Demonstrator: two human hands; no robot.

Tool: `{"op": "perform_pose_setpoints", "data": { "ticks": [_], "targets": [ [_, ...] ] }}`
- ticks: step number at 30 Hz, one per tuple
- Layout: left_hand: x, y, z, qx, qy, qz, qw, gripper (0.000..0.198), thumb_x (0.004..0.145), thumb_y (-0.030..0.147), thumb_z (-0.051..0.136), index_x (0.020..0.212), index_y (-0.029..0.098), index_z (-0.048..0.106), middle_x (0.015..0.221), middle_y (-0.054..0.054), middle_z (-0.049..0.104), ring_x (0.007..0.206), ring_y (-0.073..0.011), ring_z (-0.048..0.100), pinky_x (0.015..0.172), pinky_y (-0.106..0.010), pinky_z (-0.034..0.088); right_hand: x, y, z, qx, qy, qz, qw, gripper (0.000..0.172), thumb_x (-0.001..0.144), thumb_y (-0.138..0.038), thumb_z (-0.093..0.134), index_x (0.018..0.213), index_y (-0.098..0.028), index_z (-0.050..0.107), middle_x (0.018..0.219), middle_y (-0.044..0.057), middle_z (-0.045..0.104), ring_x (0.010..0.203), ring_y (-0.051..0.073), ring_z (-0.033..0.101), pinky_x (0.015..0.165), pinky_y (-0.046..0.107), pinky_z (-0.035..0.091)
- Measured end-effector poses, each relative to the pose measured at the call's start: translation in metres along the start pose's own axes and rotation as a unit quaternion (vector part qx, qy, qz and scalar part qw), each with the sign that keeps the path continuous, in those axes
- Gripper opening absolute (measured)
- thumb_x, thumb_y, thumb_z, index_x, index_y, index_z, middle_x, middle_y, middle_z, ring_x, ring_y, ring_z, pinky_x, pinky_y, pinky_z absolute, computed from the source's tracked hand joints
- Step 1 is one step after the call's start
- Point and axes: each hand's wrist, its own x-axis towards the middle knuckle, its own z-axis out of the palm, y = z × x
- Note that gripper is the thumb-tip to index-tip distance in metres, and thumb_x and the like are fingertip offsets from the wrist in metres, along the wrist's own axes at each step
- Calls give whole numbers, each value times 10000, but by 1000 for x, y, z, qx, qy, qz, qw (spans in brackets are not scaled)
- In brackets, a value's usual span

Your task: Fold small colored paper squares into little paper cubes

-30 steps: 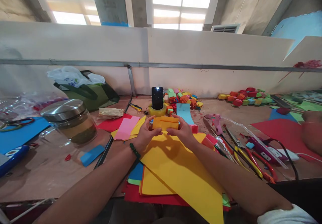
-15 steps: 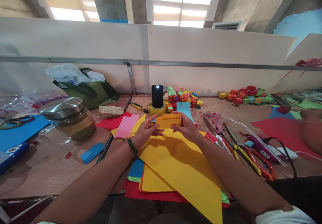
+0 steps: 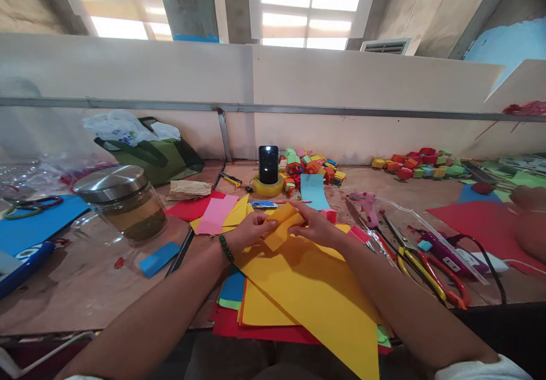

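Paper strip, yellow-orange and folded point(image 3: 281, 226), is sitting between the two hands, tilting over a stack of larger yellow sheets point(image 3: 315, 294). Left hand point(image 3: 249, 230) is pinching its left side, thumb pressing on the face; dark green beads point(image 3: 227, 249) are circling that wrist. Right hand point(image 3: 318, 226) is gripping the opposite side, thumb on the near face, some fingers hidden behind. Palms are staying apart, with the paper bridging them. Under the yellow sheets, red paper point(image 3: 273, 334) is poking out along the near edge. Just beyond the hands, a phone point(image 3: 268, 165) is standing upright by a yellow ring-shaped roll point(image 3: 268, 187); a pale blue strip point(image 3: 314, 191) is leaning near a heap of small coloured paper blocks point(image 3: 313, 166). To the left, a pink sheet point(image 3: 217, 214) is overlapping red and yellow pieces, and a lidded glass jar point(image 3: 140, 215) is standing near a folded blue piece point(image 3: 159, 259). To the right, a pink glue gun point(image 3: 367, 206) is lying near scissors point(image 3: 396, 233). At the far right edge, another person's hand, blurred, is showing above red paper.
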Motion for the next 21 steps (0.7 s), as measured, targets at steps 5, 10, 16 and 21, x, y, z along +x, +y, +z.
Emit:
{"op": "perform_pose_setpoints", "data": {
  "ticks": [5,10,16,21],
  "targets": [
    [5,-5,2,-18,69,24,997,385,609,475,763,796,151,675,697,-25,664,599,-156,613,490,-222,470,1,4,1,-216,104,-120,963,597,793,-153,638,1354,-288,484,1301,102,535,1147,271,545,946,436,487],
    [7,-5,5,-1,129,56,990,312,588,352,755,807,164,635,736,5,641,604,-126,578,476,-193,463,-5,-17,9,-357,60,-231,903,438,861,-48,467,1192,-292,616,1198,81,612,953,195,623,774,312,530],
    [2,4,6,-64,148,19,987,411,627,295,687,1014,191,596,940,-33,655,783,-176,638,524,-218,532,-3,-3,11,-303,45,-222,926,282,843,-41,441,844,-210,666,946,75,688,860,167,642,755,293,520],
    [2,9,1,-122,164,50,978,667,707,308,589,1353,287,426,819,27,629,672,-130,659,594,-231,541,0,4,-2,-163,122,-175,963,219,788,-60,499,836,-223,638,930,58,683,866,162,656,773,300,530]
  ]
}}
